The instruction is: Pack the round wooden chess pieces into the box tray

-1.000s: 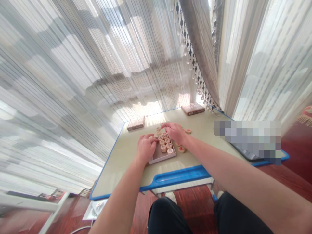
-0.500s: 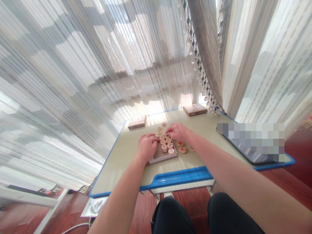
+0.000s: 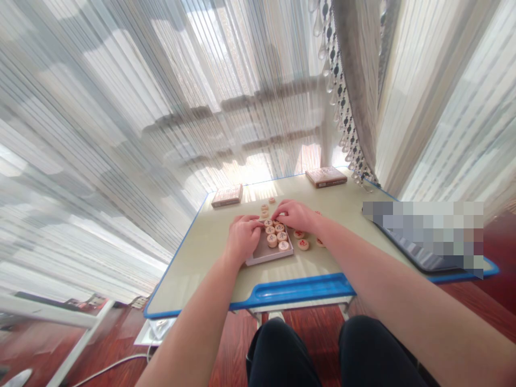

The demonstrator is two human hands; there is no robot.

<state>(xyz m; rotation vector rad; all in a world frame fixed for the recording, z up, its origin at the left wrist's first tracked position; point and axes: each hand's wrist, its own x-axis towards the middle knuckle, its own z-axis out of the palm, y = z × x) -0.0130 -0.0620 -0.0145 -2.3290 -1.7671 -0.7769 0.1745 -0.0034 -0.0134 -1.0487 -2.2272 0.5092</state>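
A shallow open box [image 3: 269, 259] stands near the table's front, with several round wooden Chinese chess pieces [image 3: 272, 239] in its right part, their marks dark. My left hand [image 3: 244, 236] is curled over the box's left side, fingertips pointing in towards the pieces. At the far right corner of the box, my right hand [image 3: 296, 215] has its fingers bent down on a chess piece, which they partly cover. Beside the box on the right lie loose pieces with red marks [image 3: 303, 244]. Further back are a few more pieces [image 3: 265, 213].
Two flat boxes, one at the back left [image 3: 227, 195] and one at the back right [image 3: 326, 177], lie on the blue-edged table [image 3: 193, 269]. A dark-edged, pixelated flat object [image 3: 423, 242] rests at the right. Behind the table hang string curtains [image 3: 242, 107].
The view has shifted slightly. Both hands stay at the box, with the right fingers still on the far corner pieces. The pieces look almost the same.
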